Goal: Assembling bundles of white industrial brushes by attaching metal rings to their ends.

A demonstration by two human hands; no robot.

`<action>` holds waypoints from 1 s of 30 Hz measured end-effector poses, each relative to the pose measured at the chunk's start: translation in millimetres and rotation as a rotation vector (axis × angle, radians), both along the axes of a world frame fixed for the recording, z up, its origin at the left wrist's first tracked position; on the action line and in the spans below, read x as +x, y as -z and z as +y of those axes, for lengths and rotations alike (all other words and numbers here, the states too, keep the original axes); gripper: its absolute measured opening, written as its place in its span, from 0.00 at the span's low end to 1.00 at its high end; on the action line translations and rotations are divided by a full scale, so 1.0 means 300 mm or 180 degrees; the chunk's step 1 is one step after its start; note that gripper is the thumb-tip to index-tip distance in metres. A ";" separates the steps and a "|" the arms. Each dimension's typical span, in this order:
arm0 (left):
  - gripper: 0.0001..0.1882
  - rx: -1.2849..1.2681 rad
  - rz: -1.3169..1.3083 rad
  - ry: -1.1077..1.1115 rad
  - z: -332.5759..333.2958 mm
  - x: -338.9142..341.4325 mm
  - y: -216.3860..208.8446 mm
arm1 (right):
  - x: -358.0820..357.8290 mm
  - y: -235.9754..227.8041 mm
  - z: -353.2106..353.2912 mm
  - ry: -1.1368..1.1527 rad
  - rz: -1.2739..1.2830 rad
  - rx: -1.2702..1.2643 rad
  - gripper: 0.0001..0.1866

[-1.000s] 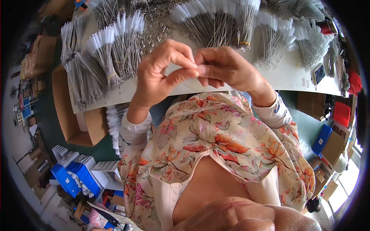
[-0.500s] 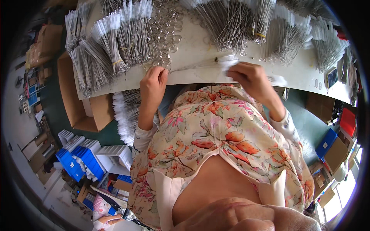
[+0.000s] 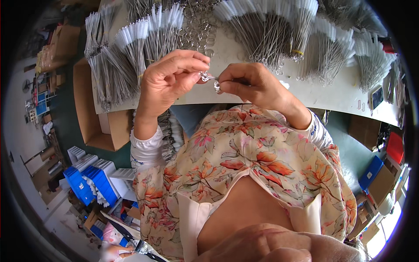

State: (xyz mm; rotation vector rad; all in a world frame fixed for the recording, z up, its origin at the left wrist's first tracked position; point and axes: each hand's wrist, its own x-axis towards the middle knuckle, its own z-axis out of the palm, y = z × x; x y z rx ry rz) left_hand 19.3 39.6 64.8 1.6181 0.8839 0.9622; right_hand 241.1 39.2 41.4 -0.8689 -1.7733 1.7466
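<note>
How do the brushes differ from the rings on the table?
The brushes are long and thin; the rings are round. The brushes carry white bristles; the rings are bare. The brushes lie in bundles; the rings lie loosely scattered. Both lie on the table and have silvery, metallic-looking parts.

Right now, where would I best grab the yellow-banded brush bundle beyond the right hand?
Probably by the wire stems at the yellow band, from the person's side: the stems narrow together there, and the white bristles point away.
</note>
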 end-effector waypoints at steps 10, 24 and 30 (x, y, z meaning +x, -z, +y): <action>0.17 0.1608 0.0365 -0.0846 0.002 0.108 -0.019 | 0.014 -0.063 0.050 0.0585 0.1039 -0.0834 0.09; 0.14 0.2100 0.0278 -0.0831 0.056 0.090 -0.082 | -0.026 -0.155 0.080 0.0610 0.0762 -0.0125 0.06; 0.06 0.1684 0.1080 -0.0422 0.066 0.049 -0.138 | -0.022 -0.145 0.096 0.0596 0.0769 -0.0038 0.06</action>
